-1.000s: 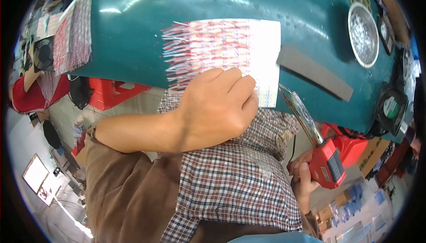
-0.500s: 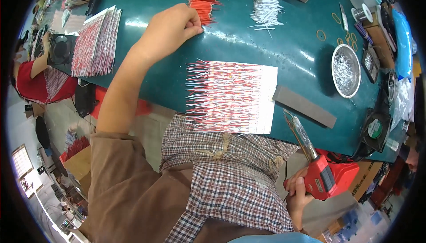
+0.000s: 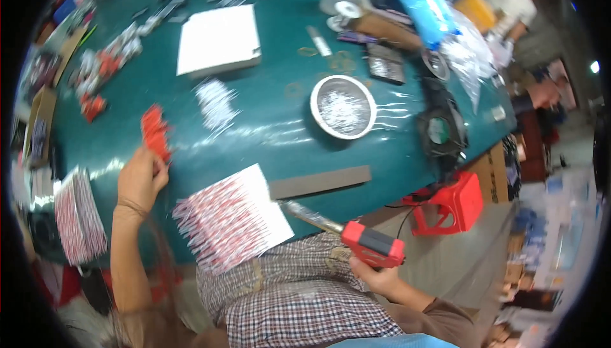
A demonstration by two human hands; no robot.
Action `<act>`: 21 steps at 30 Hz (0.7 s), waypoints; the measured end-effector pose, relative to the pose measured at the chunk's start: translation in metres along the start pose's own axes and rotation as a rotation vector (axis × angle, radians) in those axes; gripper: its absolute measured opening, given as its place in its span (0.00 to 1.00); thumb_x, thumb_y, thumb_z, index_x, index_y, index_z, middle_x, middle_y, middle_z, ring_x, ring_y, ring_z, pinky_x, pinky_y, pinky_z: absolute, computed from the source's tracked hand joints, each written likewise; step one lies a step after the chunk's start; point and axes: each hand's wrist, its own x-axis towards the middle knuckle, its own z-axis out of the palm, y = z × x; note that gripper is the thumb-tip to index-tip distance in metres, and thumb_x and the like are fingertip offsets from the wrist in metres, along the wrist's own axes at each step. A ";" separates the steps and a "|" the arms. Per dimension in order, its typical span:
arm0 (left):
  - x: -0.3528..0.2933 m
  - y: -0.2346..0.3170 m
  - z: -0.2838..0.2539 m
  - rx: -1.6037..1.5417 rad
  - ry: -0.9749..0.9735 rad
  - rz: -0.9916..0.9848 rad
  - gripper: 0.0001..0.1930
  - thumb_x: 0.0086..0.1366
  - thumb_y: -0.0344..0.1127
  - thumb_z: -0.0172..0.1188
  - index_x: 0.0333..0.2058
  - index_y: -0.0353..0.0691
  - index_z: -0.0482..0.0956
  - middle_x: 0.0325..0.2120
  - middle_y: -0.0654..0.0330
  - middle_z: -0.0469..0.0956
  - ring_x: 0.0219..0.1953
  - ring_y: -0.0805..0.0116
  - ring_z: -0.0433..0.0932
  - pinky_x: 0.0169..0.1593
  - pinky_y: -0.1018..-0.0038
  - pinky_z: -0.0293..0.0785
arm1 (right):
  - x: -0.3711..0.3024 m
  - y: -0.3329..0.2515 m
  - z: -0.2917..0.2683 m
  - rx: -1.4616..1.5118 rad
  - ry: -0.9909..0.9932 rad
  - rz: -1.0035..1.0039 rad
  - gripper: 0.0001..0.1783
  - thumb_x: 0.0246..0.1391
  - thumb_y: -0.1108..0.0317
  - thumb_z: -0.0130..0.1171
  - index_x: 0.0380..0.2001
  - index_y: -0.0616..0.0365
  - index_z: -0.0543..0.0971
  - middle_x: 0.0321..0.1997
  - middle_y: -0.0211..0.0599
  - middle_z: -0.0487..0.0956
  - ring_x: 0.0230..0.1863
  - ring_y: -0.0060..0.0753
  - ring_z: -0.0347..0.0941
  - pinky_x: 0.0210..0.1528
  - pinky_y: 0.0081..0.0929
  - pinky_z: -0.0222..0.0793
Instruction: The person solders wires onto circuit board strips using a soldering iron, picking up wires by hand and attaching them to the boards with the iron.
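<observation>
My left hand (image 3: 139,179) reaches to the near end of a pile of short red wires (image 3: 153,130), thumb and fingers pinched together. Blur hides whatever is between the fingertips. In my right hand (image 3: 375,279) is a red and black soldering gun (image 3: 372,244), its metal barrel pointing left toward the near end of a grey-brown bar (image 3: 321,183). Between my hands, at the table's front edge, lies a white card (image 3: 275,211) covered with rows of red and white wires (image 3: 223,224). A separate pile of white wires (image 3: 216,103) rests beyond it.
A metal bowl (image 3: 314,109) of silvery bits stands beyond the bar. Farther back are a white block (image 3: 219,39) and rubber bands (image 3: 342,62). A black fan (image 3: 439,130) is at right, a stack of wired cards (image 3: 79,217) at left. A red stool (image 3: 468,201) stands below the table.
The whole view has swung to the right, so the table things appear farther left. My left hand stays at the red wires. The soldering gun remains in my right hand, now pointing more leftward.
</observation>
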 end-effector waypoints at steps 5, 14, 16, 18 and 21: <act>0.004 0.016 0.001 0.073 0.084 -0.001 0.09 0.50 0.26 0.62 0.26 0.38 0.69 0.23 0.56 0.74 0.24 0.56 0.74 0.29 0.66 0.70 | -0.002 -0.015 0.003 0.116 0.096 -0.035 0.12 0.46 0.76 0.64 0.37 0.63 0.78 0.32 0.32 0.80 0.33 0.20 0.75 0.36 0.20 0.71; 0.001 0.034 -0.007 -0.475 0.194 -0.170 0.08 0.58 0.24 0.58 0.38 0.33 0.77 0.25 0.60 0.77 0.26 0.73 0.77 0.31 0.80 0.72 | 0.002 -0.008 0.002 0.188 0.114 -0.001 0.15 0.45 0.76 0.64 0.39 0.62 0.77 0.33 0.30 0.78 0.33 0.16 0.72 0.37 0.19 0.70; -0.003 0.039 -0.002 -0.610 0.227 -0.260 0.06 0.60 0.25 0.58 0.37 0.33 0.77 0.27 0.61 0.77 0.28 0.75 0.76 0.31 0.82 0.71 | 0.002 -0.008 0.002 0.190 0.115 -0.002 0.16 0.45 0.76 0.64 0.40 0.62 0.77 0.34 0.30 0.78 0.34 0.16 0.72 0.37 0.19 0.69; -0.008 0.038 0.006 -0.744 0.260 -0.351 0.05 0.61 0.26 0.57 0.35 0.33 0.77 0.29 0.62 0.78 0.30 0.76 0.76 0.32 0.83 0.71 | 0.002 -0.009 0.003 0.177 0.125 0.003 0.16 0.45 0.75 0.64 0.40 0.62 0.77 0.34 0.29 0.78 0.34 0.16 0.72 0.37 0.19 0.69; -0.017 0.027 0.020 -0.835 0.245 -0.394 0.04 0.62 0.27 0.57 0.35 0.34 0.78 0.31 0.62 0.78 0.31 0.77 0.77 0.33 0.84 0.70 | 0.002 -0.009 0.004 0.164 0.132 0.005 0.16 0.46 0.75 0.64 0.40 0.62 0.76 0.33 0.29 0.78 0.33 0.16 0.72 0.36 0.19 0.69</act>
